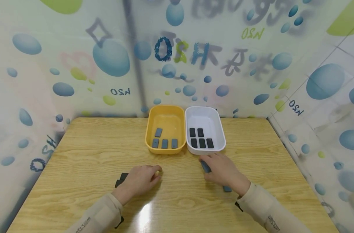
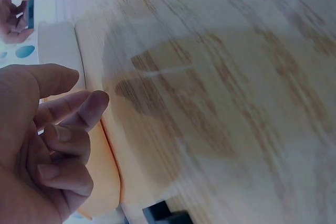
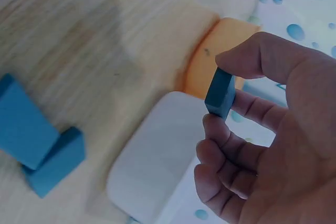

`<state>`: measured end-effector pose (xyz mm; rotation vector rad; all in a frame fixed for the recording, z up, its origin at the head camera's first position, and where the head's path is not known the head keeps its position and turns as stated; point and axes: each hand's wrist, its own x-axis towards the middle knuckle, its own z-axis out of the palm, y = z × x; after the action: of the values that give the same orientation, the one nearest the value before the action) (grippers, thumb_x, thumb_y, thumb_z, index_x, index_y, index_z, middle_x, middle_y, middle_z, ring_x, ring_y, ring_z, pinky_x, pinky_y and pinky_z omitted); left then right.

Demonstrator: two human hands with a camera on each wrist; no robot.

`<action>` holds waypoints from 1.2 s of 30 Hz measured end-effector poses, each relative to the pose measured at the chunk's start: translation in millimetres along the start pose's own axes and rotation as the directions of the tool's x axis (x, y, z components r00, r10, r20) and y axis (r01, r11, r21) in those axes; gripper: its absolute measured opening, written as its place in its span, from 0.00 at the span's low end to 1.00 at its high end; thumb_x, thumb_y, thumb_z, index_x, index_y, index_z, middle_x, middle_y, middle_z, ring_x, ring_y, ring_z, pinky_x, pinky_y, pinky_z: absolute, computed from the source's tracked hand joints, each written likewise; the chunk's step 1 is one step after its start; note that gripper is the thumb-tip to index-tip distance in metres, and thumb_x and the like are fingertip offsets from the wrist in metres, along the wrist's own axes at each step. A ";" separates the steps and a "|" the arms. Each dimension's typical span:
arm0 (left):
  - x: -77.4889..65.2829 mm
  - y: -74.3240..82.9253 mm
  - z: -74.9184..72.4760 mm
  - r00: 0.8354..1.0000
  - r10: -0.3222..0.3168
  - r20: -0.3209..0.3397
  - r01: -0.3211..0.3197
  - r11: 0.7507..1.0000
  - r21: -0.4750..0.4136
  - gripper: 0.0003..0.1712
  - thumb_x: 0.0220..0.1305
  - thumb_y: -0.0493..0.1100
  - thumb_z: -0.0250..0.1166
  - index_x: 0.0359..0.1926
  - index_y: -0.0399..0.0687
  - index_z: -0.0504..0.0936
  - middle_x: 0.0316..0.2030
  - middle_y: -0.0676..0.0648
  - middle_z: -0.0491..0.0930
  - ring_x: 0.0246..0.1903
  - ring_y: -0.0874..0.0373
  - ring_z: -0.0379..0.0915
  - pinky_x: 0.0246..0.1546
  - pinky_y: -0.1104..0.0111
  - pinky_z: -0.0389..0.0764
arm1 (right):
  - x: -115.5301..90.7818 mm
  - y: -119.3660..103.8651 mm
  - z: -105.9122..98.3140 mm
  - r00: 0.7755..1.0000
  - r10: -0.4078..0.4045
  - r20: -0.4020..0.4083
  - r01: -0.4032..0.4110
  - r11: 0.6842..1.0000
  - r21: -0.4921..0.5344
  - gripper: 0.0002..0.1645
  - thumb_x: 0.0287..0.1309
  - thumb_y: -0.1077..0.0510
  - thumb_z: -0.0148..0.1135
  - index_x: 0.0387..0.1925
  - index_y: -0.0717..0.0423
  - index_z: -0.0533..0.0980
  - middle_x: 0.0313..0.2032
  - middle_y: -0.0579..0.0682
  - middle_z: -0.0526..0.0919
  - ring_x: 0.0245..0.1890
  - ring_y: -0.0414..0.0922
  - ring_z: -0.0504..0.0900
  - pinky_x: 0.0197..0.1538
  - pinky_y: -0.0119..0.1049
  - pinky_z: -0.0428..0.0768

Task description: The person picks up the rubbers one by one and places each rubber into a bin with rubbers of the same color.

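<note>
The right hand (image 1: 223,170) pinches one blue-grey block (image 3: 220,94). The left hand (image 1: 140,180) is loosely curled, its grip narrowly parted.

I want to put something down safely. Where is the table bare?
Bare tabletop lies left of the yellow tub, right of the white tub, and between the left grip and right grip. Crowded: near the left grip (black blocks) and the right grip (blue blocks).
</note>
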<state>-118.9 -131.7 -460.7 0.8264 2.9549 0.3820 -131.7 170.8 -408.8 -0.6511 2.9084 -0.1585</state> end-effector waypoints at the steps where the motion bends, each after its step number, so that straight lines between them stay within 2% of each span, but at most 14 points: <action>1: 0.2 0.0 0.0 1.000 -0.002 0.002 0.002 1.000 0.001 0.10 0.65 0.50 0.63 0.45 0.56 0.81 0.19 0.63 0.69 0.18 0.69 0.61 0.19 0.73 0.64 | -0.1 -1.6 -2.1 1.000 -0.003 -0.003 0.003 1.000 -0.004 0.27 0.46 0.51 0.68 0.52 0.43 0.75 0.45 0.46 0.81 0.45 0.45 0.76 0.47 0.43 0.75; 6: 0.6 0.0 -0.5 1.000 -0.011 0.013 0.010 1.000 0.004 0.10 0.65 0.51 0.63 0.45 0.56 0.81 0.19 0.63 0.70 0.18 0.69 0.61 0.20 0.73 0.64 | 1.4 -7.4 -12.5 0.999 -0.032 -0.032 0.032 0.999 -0.026 0.28 0.47 0.50 0.68 0.54 0.44 0.75 0.39 0.45 0.79 0.36 0.43 0.71 0.38 0.39 0.73; 11: 0.8 1.3 -3.0 1.000 -0.014 0.028 0.014 1.000 -0.002 0.11 0.65 0.51 0.63 0.46 0.55 0.81 0.19 0.62 0.70 0.18 0.69 0.62 0.20 0.72 0.65 | 6.0 -11.7 -25.5 0.987 -0.109 -0.119 0.102 0.993 -0.064 0.28 0.46 0.51 0.69 0.53 0.44 0.75 0.31 0.43 0.76 0.30 0.42 0.69 0.33 0.37 0.69; 16: 1.0 1.7 -4.1 0.999 -0.017 0.031 0.017 1.000 -0.007 0.11 0.65 0.50 0.63 0.46 0.54 0.81 0.19 0.62 0.71 0.18 0.69 0.62 0.20 0.71 0.65 | 15.7 -17.4 -40.2 0.973 -0.155 -0.169 0.141 0.986 -0.088 0.27 0.47 0.52 0.69 0.52 0.43 0.75 0.31 0.44 0.76 0.29 0.42 0.69 0.31 0.35 0.69; 21: 1.9 1.5 -3.4 0.999 -0.018 0.034 0.018 1.000 -0.008 0.12 0.65 0.51 0.63 0.47 0.55 0.81 0.20 0.62 0.71 0.19 0.68 0.63 0.20 0.71 0.65 | 29.1 -23.7 -53.5 0.973 -0.163 -0.161 0.152 0.985 -0.080 0.28 0.48 0.53 0.67 0.54 0.44 0.74 0.33 0.47 0.78 0.30 0.44 0.71 0.30 0.36 0.69; 27: 2.0 -0.9 -1.9 0.999 -0.016 0.041 0.016 1.000 -0.011 0.12 0.65 0.51 0.63 0.47 0.55 0.81 0.20 0.62 0.71 0.20 0.68 0.64 0.21 0.70 0.67 | 49.0 -31.3 -58.8 0.974 -0.172 -0.145 0.164 0.984 -0.064 0.24 0.51 0.53 0.64 0.53 0.43 0.74 0.34 0.46 0.78 0.31 0.44 0.72 0.32 0.36 0.71; 36: 2.3 -3.1 1.1 0.998 -0.017 0.066 0.018 1.000 -0.012 0.13 0.66 0.52 0.62 0.48 0.55 0.80 0.20 0.62 0.71 0.19 0.67 0.64 0.21 0.71 0.66 | 76.0 -40.4 -61.3 0.989 -0.135 -0.054 0.133 0.990 -0.041 0.25 0.54 0.52 0.64 0.55 0.43 0.73 0.40 0.47 0.80 0.36 0.44 0.75 0.38 0.39 0.75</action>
<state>-122.3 -132.8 -462.5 0.7956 2.8938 0.3650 -193.6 105.9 -352.8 -0.8621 2.9277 -0.1410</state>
